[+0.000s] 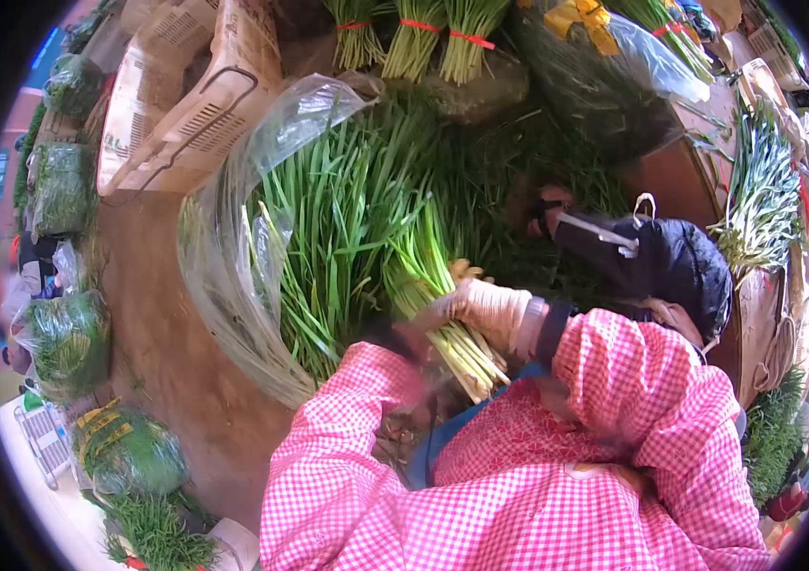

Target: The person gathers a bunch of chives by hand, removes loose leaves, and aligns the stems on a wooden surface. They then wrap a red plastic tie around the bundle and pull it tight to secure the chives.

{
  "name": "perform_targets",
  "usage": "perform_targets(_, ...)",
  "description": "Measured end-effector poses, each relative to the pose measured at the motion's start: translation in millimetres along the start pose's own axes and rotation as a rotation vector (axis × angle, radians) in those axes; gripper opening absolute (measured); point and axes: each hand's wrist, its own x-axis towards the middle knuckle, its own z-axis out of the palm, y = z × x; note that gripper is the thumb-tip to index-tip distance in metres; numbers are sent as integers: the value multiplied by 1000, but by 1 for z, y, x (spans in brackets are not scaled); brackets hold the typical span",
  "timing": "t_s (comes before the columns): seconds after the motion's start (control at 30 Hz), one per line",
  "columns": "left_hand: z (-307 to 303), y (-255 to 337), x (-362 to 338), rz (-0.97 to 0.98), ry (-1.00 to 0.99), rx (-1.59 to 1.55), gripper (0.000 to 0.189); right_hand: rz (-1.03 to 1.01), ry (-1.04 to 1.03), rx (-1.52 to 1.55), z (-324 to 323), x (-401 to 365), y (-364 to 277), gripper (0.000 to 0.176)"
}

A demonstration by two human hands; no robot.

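Note:
A bunch of long green stalks with pale lower ends, which look like garlic chives (pixel 428 257), slants across the middle of the head view. My right hand (pixel 485 306), in a cream-coloured glove, is closed around its pale part. Close by, at the bunch's left side, is my left hand (pixel 402 341); it is dark and blurred, so its fingers cannot be made out. Beyond both hands, a heap of loose chives (pixel 338 209) lies in an open clear plastic bag (pixel 247 314). Pink checked sleeves cover both my arms.
Tied bunches with red bands (pixel 419 33) stand at the back. A pale plastic crate (pixel 200 105) is at upper left. To the right is a dark padded garment (pixel 675 266), apparently another person's. Bagged greens (pixel 67 343) line the left; more leafy stalks (pixel 764 190) lie far right.

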Motion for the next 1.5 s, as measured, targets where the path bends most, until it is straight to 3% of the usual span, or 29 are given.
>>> perform_targets(0.17, 18, -23, 4, -8, -6, -69, 55, -99, 40, -195, -1, -30, -8, 22)
perform_targets(0.3, 48, -30, 12, 28, 37, -238, 57, -169, -69, -266, -3, -90, -25, 29)
perform_targets(0.4, 60, -35, 15, 18, 35, -319, 59, -129, 32, -197, 14, -161, -45, 27)
perform_targets(0.5, -23, 1, -12, 4, -106, 223, 62, -211, 193, -159, 18, -217, -53, 35)
perform_targets(0.53, -7, -8, -9, 68, 27, 208, 64, -292, 239, -216, 18, -236, -56, 37)
perform_targets(0.63, -35, 7, -10, 16, -160, 270, 62, -585, 343, -84, 9, -271, -47, 55)
perform_targets(0.7, -38, 8, -10, 9, -139, 176, 64, -774, 451, -47, 18, -280, -42, 72)
perform_targets(0.77, -43, 11, -11, -9, -126, 117, 65, -758, 425, -142, 17, -291, -42, 78)
perform_targets(0.83, -57, 11, -14, -22, 8, -377, 63, -704, 430, -283, 17, -299, -44, 80)
perform_targets(0.87, -76, 15, -19, 100, 187, -527, 59, -725, 336, -265, 4, -296, -39, 79)
perform_targets(0.93, -160, 64, -46, 34, -42, -1722, 74, -747, 224, -261, -15, -286, -24, 70)
perform_targets(0.97, -180, 81, -51, 391, -164, -2024, 86, -708, 205, -279, -17, -287, -22, 75)
perform_targets(1.0, -192, 104, -46, 510, -134, -2058, 89, -668, 186, -299, -19, -289, -19, 80)
perform_targets(1.03, -201, 126, -39, 630, -104, -2088, 93, -603, 174, -193, -15, -293, -16, 59)
perform_targets(1.13, -211, 143, -16, 691, -44, -2501, 90, -562, 94, -254, -13, -298, -2, 64)
perform_targets(1.17, -222, 149, -20, 775, 1, -2480, 84, -579, 76, -296, -15, -298, 4, 67)
perform_targets(1.23, -227, 153, -16, 866, 276, -2485, 79, -667, 107, -602, -24, -294, 17, 69)
perform_targets(1.27, -230, 148, -15, 961, 266, -2451, 79, -696, 82, -657, -28, -293, 22, 68)
perform_targets(1.3, -233, 144, -14, 1056, 256, -2414, 80, -576, 105, -681, -33, -296, 28, 68)
perform_targets(1.37, -243, 138, -10, 1038, 341, -2278, 90, -572, 42, -907, -41, -301, 33, 70)
perform_targets(1.43, -250, 137, -2, 1037, 391, -2207, 91, -724, 33, -1005, -47, -305, 44, 70)
perform_targets(1.5, -249, 129, 11, 910, 428, -2154, 93, -768, 70, -1118, -44, -319, 52, 69)
